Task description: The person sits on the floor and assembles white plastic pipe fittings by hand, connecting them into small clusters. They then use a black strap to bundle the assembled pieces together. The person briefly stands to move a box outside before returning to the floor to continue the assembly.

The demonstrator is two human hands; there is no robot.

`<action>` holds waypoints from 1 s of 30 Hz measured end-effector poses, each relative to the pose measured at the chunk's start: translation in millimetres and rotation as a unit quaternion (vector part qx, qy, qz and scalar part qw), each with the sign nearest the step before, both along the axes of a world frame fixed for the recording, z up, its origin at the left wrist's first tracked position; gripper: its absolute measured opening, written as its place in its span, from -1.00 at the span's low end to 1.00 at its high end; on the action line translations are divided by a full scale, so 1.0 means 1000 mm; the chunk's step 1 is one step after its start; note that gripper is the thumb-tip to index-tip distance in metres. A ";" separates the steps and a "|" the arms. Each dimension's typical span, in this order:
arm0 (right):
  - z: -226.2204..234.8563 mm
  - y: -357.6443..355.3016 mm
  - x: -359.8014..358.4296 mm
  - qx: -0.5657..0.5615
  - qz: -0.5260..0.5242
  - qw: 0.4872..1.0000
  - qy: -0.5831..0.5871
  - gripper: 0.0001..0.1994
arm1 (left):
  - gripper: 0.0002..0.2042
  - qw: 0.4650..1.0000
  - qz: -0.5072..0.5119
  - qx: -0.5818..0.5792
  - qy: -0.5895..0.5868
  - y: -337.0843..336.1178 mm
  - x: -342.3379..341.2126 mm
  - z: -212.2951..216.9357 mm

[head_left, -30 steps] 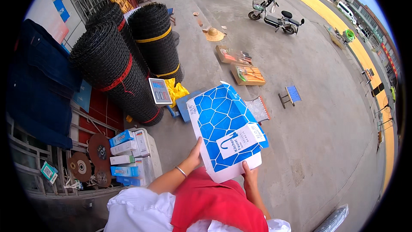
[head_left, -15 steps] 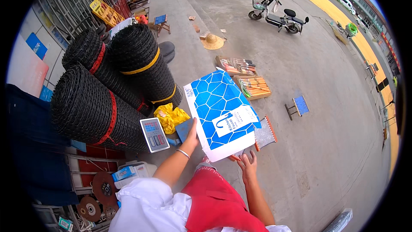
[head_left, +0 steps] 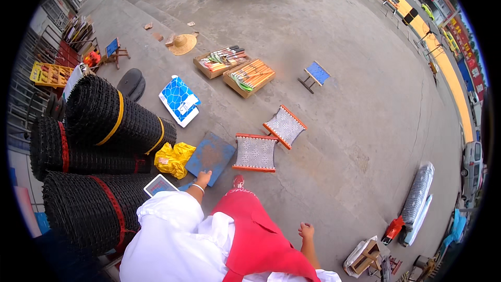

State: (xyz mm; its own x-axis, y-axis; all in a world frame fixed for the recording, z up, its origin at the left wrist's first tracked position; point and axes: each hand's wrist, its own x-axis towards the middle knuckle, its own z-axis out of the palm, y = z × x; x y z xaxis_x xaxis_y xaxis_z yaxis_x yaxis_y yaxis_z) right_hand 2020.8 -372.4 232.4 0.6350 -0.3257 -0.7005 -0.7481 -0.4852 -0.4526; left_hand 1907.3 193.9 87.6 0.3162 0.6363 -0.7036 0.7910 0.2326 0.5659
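Now the blue-and-white box (head_left: 177,97) is out of both hands, lying on the concrete ground (head_left: 360,109) beyond the yellow bag (head_left: 174,161), so carrying it looks finished. The left hand (head_left: 202,178), its fingers released, is by the scale's blue platform (head_left: 211,157), contact unclear; the right hand (head_left: 306,231) hangs half-curled, apparently empty.

Box (head_left: 177,96) blue, white cell-like lines; scale platform (head_left: 211,155) blue.

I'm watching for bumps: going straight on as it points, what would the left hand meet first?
Probably the blue scale platform; the left hand overlaps its near edge, though contact is unclear.
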 end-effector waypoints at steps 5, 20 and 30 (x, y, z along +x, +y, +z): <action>0.058 -0.059 -0.105 0.065 -0.139 0.986 -0.058 -0.41 | -0.73 0.945 -0.274 -0.162 -0.079 -0.106 0.085 0.047; -0.054 -0.115 -0.582 0.004 -0.402 0.914 0.054 -0.51 | -0.63 0.461 -0.853 -0.170 -0.178 -0.665 0.049 0.283; -0.037 -0.244 -0.577 0.031 -0.486 0.873 -0.023 -0.55 | -0.68 -0.429 -0.412 -0.785 -0.176 -0.861 -0.171 0.680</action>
State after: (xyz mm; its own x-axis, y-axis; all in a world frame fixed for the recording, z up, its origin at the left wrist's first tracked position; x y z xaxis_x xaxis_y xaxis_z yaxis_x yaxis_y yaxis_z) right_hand 1443.4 -616.0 194.9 0.1073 -0.6893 -0.7164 -0.7732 0.3952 -0.4960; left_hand 1736.3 -666.7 767.6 -0.4204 0.2073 0.8834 0.9069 0.0670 0.4159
